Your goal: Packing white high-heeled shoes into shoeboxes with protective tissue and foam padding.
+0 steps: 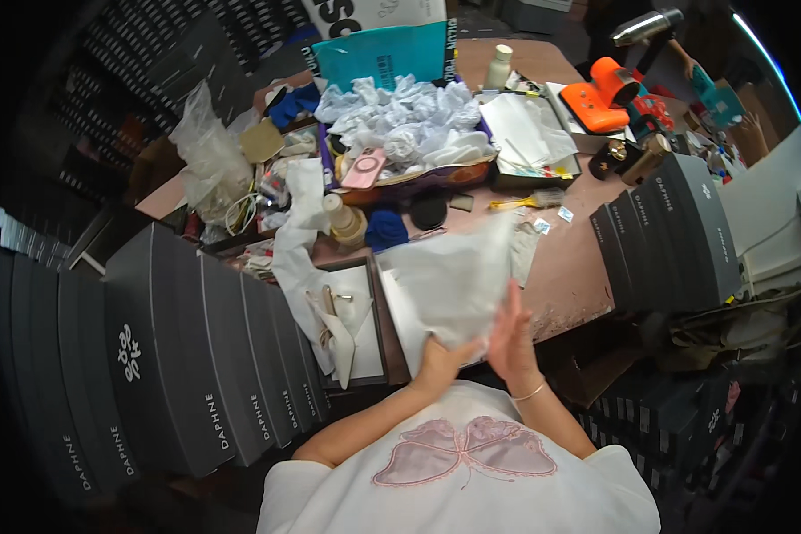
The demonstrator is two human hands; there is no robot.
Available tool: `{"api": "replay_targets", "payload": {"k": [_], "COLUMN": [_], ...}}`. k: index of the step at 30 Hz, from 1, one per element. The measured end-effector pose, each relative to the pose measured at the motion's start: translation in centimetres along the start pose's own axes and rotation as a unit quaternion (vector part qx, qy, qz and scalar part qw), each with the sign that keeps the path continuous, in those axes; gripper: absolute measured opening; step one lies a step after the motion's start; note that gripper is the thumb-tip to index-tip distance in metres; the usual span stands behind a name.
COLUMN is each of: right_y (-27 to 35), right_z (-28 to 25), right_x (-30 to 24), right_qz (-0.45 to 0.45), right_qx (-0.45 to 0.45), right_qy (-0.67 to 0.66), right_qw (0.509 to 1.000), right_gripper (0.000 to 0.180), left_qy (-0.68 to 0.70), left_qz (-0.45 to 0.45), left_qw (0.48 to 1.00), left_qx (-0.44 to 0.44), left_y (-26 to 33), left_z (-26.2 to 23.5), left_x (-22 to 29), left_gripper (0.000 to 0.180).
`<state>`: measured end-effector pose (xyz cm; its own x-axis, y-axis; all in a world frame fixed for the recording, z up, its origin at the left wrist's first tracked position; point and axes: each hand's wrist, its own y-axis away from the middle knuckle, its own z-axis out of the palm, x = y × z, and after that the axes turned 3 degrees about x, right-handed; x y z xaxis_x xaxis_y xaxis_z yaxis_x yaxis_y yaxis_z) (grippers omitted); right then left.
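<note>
A thin white sheet of paper point(445, 276), partly smeared by motion, stands tilted in front of me over the near table edge. My left hand point(440, 365) grips its lower edge, thumb on top. A flat white panel point(405, 329) shows under the sheet's left side; I cannot make out what it is. At the sheet's right edge, my right hand point(512, 343) is held upright with fingers stretched, its fingertips slightly blurred. Left of the sheet lies an open shoe box point(378, 343) lined with white paper, with a pair of white shoes point(340, 336) in it.
Stacks of dark grey shoe boxes stand at left point(165, 356) and right point(676, 231). Behind lie a bin of crumpled white paper point(400, 120) with a pink phone point(365, 167), a glue-coloured bottle point(343, 218), a blue cloth point(385, 230), a yellow-handled brush point(529, 201) and an orange device point(601, 98).
</note>
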<state>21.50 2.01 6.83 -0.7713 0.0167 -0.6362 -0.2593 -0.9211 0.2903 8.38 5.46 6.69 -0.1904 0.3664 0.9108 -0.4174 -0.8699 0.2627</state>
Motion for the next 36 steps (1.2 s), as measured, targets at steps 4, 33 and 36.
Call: {"api": "replay_targets", "payload": {"k": [4,33,36], "right_y": [2.4,-3.8,-4.6], "right_z": [-1.9,-2.2,-3.6], "right_x": [-3.2,6.3,4.9], "right_qz": [-0.057,-0.238,-0.198], "right_qx": [0.106,-0.146,-0.117], "right_qy": [0.160,0.773,0.851], "right_qw": [0.980,0.570,0.472], "right_gripper": [0.067,0.075,0.071], "left_qy": [-0.098,-0.465,-0.502], "left_qz": [-0.160,0.086,0.039], "left_qw": [0.937,0.811,0.804], "left_qx": [-0.293,0.345,0.315], "left_y": [-0.8,1.9,1.8], "left_z": [-2.2,-21.1,-21.5], "left_x": [-2.0,-5.6,-7.9], "left_gripper": [0.074,0.071,0.082]}}
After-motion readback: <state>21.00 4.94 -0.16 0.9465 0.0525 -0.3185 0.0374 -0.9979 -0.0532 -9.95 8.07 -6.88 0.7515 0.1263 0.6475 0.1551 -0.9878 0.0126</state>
